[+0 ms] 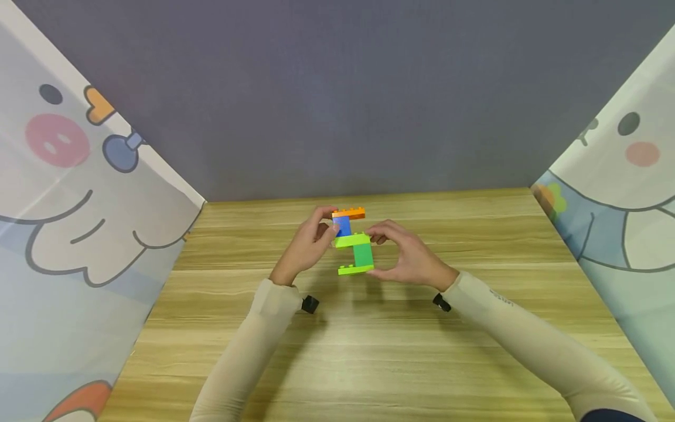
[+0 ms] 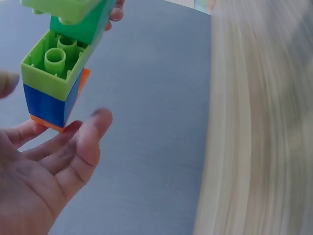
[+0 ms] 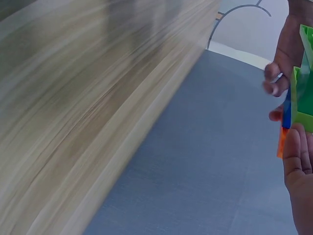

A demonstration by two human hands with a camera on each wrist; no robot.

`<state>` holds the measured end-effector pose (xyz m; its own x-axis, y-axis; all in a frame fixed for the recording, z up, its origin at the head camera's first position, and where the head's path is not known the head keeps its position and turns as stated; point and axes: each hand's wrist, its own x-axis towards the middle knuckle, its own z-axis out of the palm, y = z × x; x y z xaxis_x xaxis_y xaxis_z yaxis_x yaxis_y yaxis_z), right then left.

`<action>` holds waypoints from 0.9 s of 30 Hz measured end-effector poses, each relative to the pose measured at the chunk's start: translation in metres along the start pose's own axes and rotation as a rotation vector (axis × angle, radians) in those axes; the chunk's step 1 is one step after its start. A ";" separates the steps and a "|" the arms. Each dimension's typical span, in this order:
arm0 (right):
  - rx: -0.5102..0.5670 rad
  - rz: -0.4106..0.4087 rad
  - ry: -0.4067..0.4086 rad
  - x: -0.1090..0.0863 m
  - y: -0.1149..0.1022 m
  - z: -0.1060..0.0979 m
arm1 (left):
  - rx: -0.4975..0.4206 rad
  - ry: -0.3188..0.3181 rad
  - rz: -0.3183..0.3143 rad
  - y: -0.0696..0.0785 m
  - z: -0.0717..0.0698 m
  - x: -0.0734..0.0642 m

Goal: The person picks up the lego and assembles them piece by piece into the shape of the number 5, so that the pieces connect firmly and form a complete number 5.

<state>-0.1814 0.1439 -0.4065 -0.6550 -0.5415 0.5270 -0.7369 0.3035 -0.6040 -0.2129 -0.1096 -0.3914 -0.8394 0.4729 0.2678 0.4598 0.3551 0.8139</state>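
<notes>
A stack of joined toy building blocks (image 1: 362, 254) is raised between both hands over the table. From the top in the head view it runs orange block (image 1: 349, 214), blue block (image 1: 341, 225), lime block (image 1: 352, 240), green block (image 1: 362, 255) and a second lime block (image 1: 354, 270). The left hand (image 1: 310, 243) grips the orange and blue end from the left, index finger at the orange block. On the other side, the right hand (image 1: 413, 258) holds the lime and green end, thumb at the lowest lime block. Hollow tubes show inside a lime block (image 2: 46, 73) in the left wrist view.
The wood-grain table (image 1: 369, 363) lies beneath the hands. A grey panel (image 1: 364, 94) stands behind it, with cartoon-printed panels at the left (image 1: 79, 193) and right (image 1: 633, 193). Small black devices (image 1: 310, 304) are worn at both wrists.
</notes>
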 end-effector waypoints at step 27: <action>0.117 0.242 -0.122 -0.016 0.047 0.011 | 0.152 -0.221 -0.040 -0.048 0.011 0.022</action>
<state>-0.2042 0.1584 -0.4497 -0.7793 -0.5565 0.2880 -0.5328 0.3465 -0.7720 -0.2498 -0.1073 -0.4303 -0.7820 0.6144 0.1046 0.4797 0.4863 0.7303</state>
